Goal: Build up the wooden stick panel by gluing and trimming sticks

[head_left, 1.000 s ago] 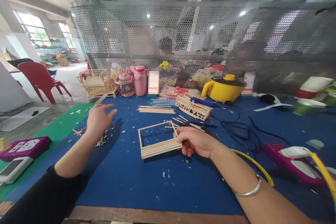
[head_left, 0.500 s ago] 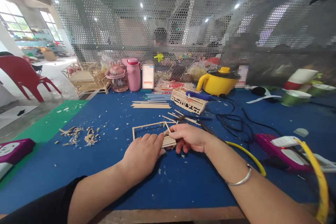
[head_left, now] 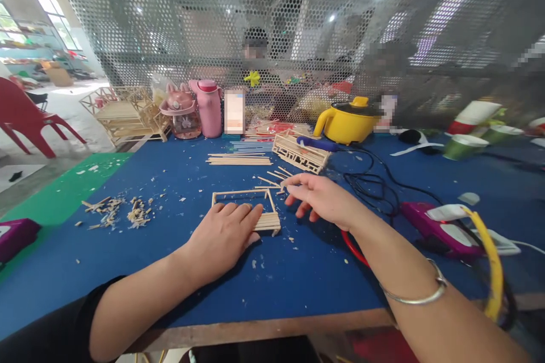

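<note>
Wooden stick frame (head_left: 269, 221) gripped under left hand (head_left: 225, 232), curled down over it; right hand (head_left: 317, 195) half-open, nothing visibly held, just beside loose sticks (head_left: 268, 181) on blue tabletop (head_left: 298, 286).

Matt wooden frame (head_left: 269, 221), shiny metal bangle (head_left: 417, 300)

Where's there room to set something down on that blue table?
Mostly bare, save flecks: the blue table before the small wooden frame, between left forearm and right forearm; also between wood scraps and left forearm. Crowded behind the frame: loose sticks, a wooden rack, black cables, a yellow pot.
</note>
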The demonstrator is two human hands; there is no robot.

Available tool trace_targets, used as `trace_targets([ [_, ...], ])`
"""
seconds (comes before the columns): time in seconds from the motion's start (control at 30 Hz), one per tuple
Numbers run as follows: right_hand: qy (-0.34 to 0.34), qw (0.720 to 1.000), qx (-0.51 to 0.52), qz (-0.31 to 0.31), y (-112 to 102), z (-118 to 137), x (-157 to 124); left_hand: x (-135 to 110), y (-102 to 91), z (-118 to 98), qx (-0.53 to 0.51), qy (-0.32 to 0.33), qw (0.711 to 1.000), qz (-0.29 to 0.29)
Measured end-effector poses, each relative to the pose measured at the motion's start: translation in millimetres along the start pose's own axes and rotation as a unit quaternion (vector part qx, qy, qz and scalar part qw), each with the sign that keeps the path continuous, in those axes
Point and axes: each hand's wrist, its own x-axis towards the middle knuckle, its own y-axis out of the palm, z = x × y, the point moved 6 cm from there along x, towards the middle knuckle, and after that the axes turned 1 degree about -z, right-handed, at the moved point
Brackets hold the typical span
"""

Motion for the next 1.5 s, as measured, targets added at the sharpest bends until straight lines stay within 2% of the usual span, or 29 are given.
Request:
trace_targets([
  [0.17, -0.028, 0.996, -0.089, -0.013, 6.3, -2.3, -2.2, 0.9, 5.7, -3.2, 0.018, 0.005, 1.000, 0.001],
  [0.3, -0.070, 0.988, -0.132, -0.045, -0.4, 15.1, -5.9, 0.6, 5.9, 0.0, 0.012, 0.006, 1.000, 0.003],
  [0.4, -0.100, 0.980, -0.160, -0.064, -2.9, 24.6, -19.4, 1.0, 0.9, 6.1, 0.003, -0.009, 1.000, -0.003],
  [0.5, -0.120, 0.977, -0.166, -0.060, 7.2, 21.4, -32.8, 1.3, -9.7, 13.9, -0.006, -0.041, 0.999, -0.018],
  [0.63, -0.137, 0.980, -0.138, -0.047, 27.9, 15.6, -36.6, -1.4, -27.4, 24.8, -0.056, -0.090, 0.992, -0.065],
  [0.73, -0.155, 0.983, -0.088, -0.042, 37.4, 25.0, -35.3, -5.2, -36.0, 32.6, -0.142, -0.118, 0.976, -0.112],
  [0.83, -0.155, 0.988, -0.011, -0.014, 43.7, 37.4, -35.9, -7.0, -38.3, 33.4, -0.198, -0.104, 0.966, -0.133],
  [0.97, -0.135, 0.988, 0.074, 0.030, 51.1, 43.9, -37.1, -7.6, -38.5, 30.2, -0.216, -0.081, 0.963, -0.136],
  [1.1, -0.129, 0.988, 0.083, 0.034, 50.8, 42.5, -36.9, -7.8, -40.7, 29.7, -0.185, -0.065, 0.971, -0.140],
  [1.17, -0.130, 0.989, 0.063, 0.010, 42.8, 39.5, -39.5, -7.8, -42.1, 27.8, -0.128, -0.050, 0.981, -0.138],
  [1.23, -0.137, 0.989, 0.017, -0.045, 27.5, 33.8, -46.8, -8.0, -41.0, 23.9, -0.062, -0.038, 0.990, -0.117],
  [1.33, -0.142, 0.972, -0.126, -0.141, 0.3, 16.2, -65.2, -9.1, -32.5, 15.2, -0.004, -0.029, 0.998, -0.055],
  [1.4, -0.144, 0.943, -0.224, -0.197, -15.5, -2.3, -77.6, -10.0, -23.8, 8.6, 0.006, -0.021, 1.000, -0.015],
  [1.5, -0.205, 0.875, -0.343, -0.272, -28.9, -29.3, -92.3, -10.0, -9.9, 3.8, 0.003, -0.019, 0.999, 0.027],
])
